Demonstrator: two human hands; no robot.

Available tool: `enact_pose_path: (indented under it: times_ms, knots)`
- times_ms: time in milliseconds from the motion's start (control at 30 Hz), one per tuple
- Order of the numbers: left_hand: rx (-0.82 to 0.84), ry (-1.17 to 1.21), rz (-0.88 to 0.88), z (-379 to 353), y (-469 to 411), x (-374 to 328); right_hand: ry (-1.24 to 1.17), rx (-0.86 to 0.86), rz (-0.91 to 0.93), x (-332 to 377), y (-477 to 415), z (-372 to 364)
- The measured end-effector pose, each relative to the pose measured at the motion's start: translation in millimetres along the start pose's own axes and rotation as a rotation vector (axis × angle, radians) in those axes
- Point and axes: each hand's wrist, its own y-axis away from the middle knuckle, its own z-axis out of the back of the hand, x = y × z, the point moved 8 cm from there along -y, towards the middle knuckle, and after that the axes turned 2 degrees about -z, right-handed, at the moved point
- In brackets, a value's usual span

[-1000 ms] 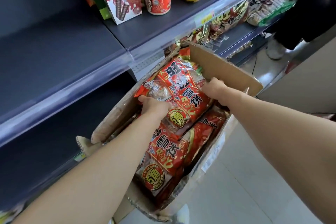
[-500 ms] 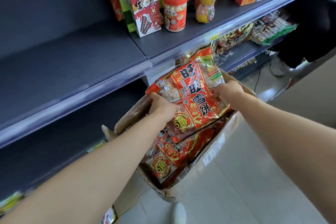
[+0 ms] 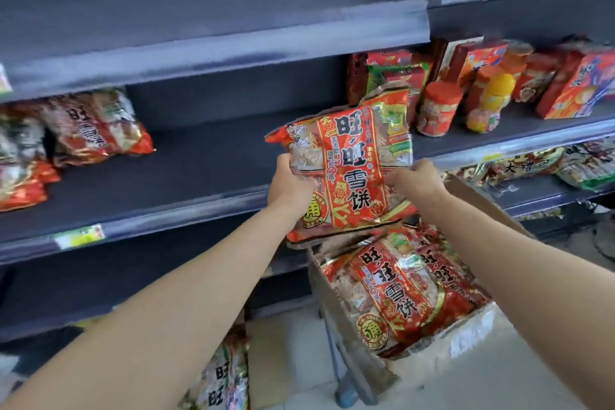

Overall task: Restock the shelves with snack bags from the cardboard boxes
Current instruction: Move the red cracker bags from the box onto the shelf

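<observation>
my left hand (image 3: 289,184) and right hand (image 3: 416,177) grip the snack bag (image 3: 347,170) by its sides, long axis upright; the middle shelf (image 3: 206,173) lies ahead-left, nearer my left hand.

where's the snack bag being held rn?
Head view, centre-right: the red snack bag is held up just above the open cardboard box, in front of the middle shelf edge, left of the orange-lidded jar.

middle shelf (image 3: 206,170): centre free | stocked bags (image 3: 96,126) left | jars (image 3: 439,110) right (close)
</observation>
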Motion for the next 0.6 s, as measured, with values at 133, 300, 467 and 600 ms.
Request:
enact_pose_path:
  times_ms: [133,300,467,600]
  knots:
    - [-0.139,0.036,0.017,98.7,-6.9,25.8,0.051,0.114,0.094,50.6,26.0,-89.1]
    - [-0.279,0.026,0.072,210.7,-21.0,66.5,0.043,0.243,0.141,101.3,55.4,-191.4]
    - [-0.364,0.000,0.128,314.8,-44.4,108.8,0.025,0.366,0.186,153.6,81.1,-296.3]
    - [-0.383,-0.017,0.175,376.1,-70.2,131.8,0.029,0.417,0.203,178.2,90.4,-366.1]
